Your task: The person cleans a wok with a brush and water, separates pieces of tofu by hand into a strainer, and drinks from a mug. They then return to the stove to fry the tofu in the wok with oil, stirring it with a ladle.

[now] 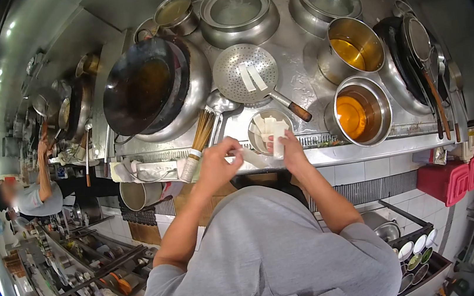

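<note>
On the worktop (299, 75), a strainer (228, 73) lies beyond a bowl (252, 138). The left hand (221, 162) has a narrow grip, its contents too blurred to tell; the right hand (292, 152) holds a white block (278, 143) at the bowl's near rim.

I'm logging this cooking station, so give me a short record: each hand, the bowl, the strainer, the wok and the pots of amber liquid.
Left hand: fingers curled beside a thin pale strip; whether it grips it is unclear
Right hand: holding a white block at the bowl's near side
Bowl: metal, white pieces inside
Strainer: perforated, two white strips on it
Wok: dark, left of the strainer
Pots: two, metal, right side, amber liquid in both
</note>
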Demonstrator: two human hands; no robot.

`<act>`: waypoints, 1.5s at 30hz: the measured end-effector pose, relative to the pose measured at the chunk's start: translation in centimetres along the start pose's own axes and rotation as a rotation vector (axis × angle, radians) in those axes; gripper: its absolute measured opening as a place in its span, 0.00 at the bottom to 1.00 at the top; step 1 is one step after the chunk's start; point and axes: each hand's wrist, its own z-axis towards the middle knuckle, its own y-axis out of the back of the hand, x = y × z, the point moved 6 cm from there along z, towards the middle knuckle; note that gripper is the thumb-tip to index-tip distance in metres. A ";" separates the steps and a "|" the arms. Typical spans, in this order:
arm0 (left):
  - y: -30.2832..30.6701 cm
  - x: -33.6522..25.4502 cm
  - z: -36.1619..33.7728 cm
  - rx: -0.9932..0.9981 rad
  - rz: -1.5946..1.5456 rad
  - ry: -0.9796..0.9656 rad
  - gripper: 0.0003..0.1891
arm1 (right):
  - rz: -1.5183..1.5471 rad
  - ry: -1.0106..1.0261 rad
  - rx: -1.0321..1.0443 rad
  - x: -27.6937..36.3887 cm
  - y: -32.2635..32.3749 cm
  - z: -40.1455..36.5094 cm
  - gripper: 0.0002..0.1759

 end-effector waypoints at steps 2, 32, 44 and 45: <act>1.6 1.8 0.7 -0.098 -0.025 0.105 0.05 | -0.040 0.041 -0.081 1.0 2.0 1.0 0.20; -10.4 18.4 -3.2 0.216 -0.293 0.552 0.21 | -1.237 0.799 -0.135 0.0 -1.0 6.0 0.24; -0.2 1.7 6.2 0.043 -0.093 -0.128 0.15 | -0.703 0.302 0.689 7.2 -11.1 -3.3 0.24; -0.2 1.5 6.2 0.048 -0.091 -0.132 0.15 | -0.698 0.307 0.685 7.4 -11.3 -3.8 0.24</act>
